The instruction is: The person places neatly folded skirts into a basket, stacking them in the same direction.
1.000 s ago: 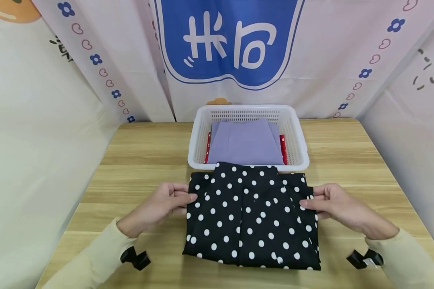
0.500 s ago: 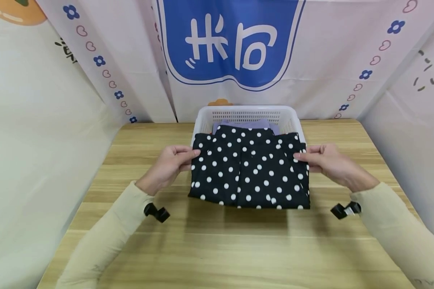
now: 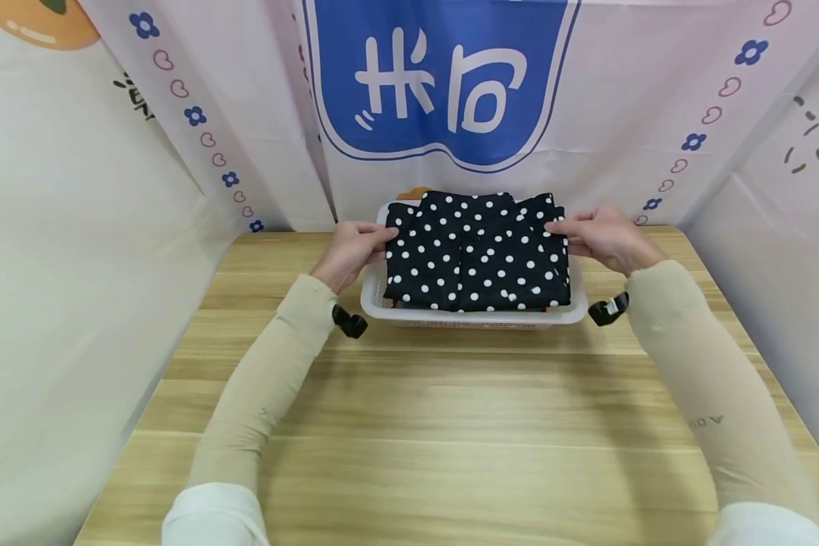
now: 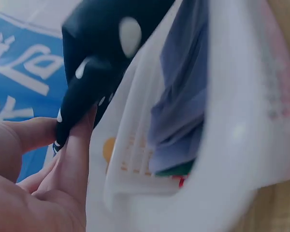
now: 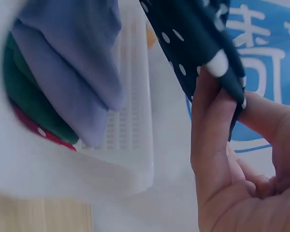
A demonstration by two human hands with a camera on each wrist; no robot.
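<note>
A folded black garment with white polka dots (image 3: pixel 478 254) is held level over the white plastic basket (image 3: pixel 474 317). My left hand (image 3: pixel 356 246) pinches its left edge between thumb and fingers. On the opposite side, my right hand (image 3: pixel 604 236) pinches the right edge the same way. In the left wrist view, the dotted cloth (image 4: pixel 101 53) hangs above the basket rim, with folded purple cloth (image 4: pixel 179 96) inside. Through the right wrist view, purple cloth (image 5: pixel 72 63), green cloth (image 5: pixel 36 92) and a red dotted piece (image 5: pixel 38 128) lie stacked in the basket.
The basket stands at the back of a wooden table (image 3: pixel 437 425). Behind it hangs a white curtain with a blue printed panel (image 3: pixel 444 83). Pale fabric walls (image 3: pixel 61 265) close in both sides. A small black device (image 3: pixel 349 322) sits at the left wrist.
Both hands have carried the dotted garment forward, away from the body, from the table area in front of the basket to directly above it. It now covers the purple cloth in the head view.
</note>
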